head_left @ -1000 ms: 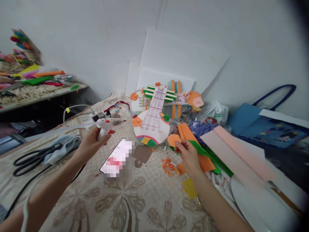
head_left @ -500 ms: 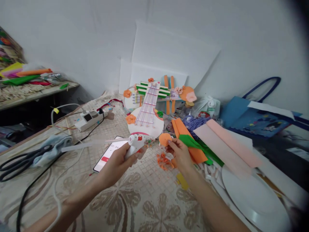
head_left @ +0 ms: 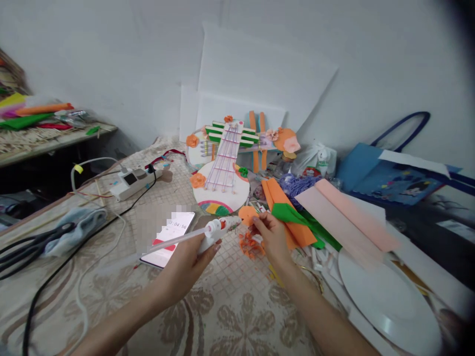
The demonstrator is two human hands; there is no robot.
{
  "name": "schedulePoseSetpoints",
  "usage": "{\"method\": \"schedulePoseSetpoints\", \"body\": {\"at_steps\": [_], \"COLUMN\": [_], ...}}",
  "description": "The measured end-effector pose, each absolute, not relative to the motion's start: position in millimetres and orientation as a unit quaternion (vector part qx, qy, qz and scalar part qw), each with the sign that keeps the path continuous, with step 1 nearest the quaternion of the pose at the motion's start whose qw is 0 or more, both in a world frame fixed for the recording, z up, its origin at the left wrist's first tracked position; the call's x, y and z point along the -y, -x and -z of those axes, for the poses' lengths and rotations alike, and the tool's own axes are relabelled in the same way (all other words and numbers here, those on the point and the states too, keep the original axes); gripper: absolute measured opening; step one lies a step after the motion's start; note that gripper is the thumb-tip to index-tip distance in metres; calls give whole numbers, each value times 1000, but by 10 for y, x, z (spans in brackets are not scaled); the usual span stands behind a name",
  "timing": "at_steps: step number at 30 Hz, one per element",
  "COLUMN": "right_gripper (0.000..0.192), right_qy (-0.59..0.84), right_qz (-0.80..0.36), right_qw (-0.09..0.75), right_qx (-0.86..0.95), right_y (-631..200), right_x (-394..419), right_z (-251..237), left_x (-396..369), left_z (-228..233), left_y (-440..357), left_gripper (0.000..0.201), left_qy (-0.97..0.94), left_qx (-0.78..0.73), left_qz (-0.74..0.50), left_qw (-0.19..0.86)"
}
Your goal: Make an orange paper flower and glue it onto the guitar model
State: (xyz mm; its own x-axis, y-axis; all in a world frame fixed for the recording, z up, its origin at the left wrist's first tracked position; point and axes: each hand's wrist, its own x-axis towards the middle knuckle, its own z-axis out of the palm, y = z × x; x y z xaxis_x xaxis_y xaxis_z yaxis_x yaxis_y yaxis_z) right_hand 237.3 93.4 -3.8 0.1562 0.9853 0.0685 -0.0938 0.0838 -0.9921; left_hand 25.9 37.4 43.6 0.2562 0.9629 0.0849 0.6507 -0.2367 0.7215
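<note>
My left hand (head_left: pixel 198 254) is wrapped round the handle of a white hot glue gun (head_left: pixel 217 231), with a long translucent glue stick (head_left: pixel 178 240) out of its back end. The gun's tip points right, at the edge of a round orange paper piece (head_left: pixel 248 214); whether they touch I cannot tell. My right hand (head_left: pixel 271 235) pinches that piece by its right side between thumb and fingers. Just below lie curled orange paper scraps (head_left: pixel 252 245). Behind stands a paper guitar (head_left: pixel 222 185) with purple strings, orange flowers and a striped lower edge.
At left are a phone (head_left: pixel 170 237), a power strip (head_left: pixel 133 182), black scissors (head_left: pixel 35 247) on a cloth and trailing cables. To the right lie orange paper (head_left: pixel 284 212), purple yarn (head_left: pixel 295 190), pink sheets (head_left: pixel 341 217), a white plate (head_left: pixel 386 301) and a blue bag (head_left: pixel 393 173).
The glue gun has turned and moved right, bringing its tip to the orange piece. My right hand still holds the piece, slightly shifted. The guitar's striped lower edge is now uncovered.
</note>
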Motion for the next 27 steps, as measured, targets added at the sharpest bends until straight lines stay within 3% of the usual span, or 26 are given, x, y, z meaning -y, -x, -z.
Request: {"method": "schedulePoseSetpoints", "body": {"at_steps": [27], "right_gripper": [20], "right_qy": [485], "right_qz": [-457], "right_qw": [568], "right_qx": [483], "right_y": [-2340], "right_x": [-908], "right_z": [21], "left_x": [-451], "left_z": [-362], "left_y": [-368], "left_gripper": [22], "left_qy": [-771], "left_qx": [-523], "left_qz": [-303], "left_qw": [201]}}
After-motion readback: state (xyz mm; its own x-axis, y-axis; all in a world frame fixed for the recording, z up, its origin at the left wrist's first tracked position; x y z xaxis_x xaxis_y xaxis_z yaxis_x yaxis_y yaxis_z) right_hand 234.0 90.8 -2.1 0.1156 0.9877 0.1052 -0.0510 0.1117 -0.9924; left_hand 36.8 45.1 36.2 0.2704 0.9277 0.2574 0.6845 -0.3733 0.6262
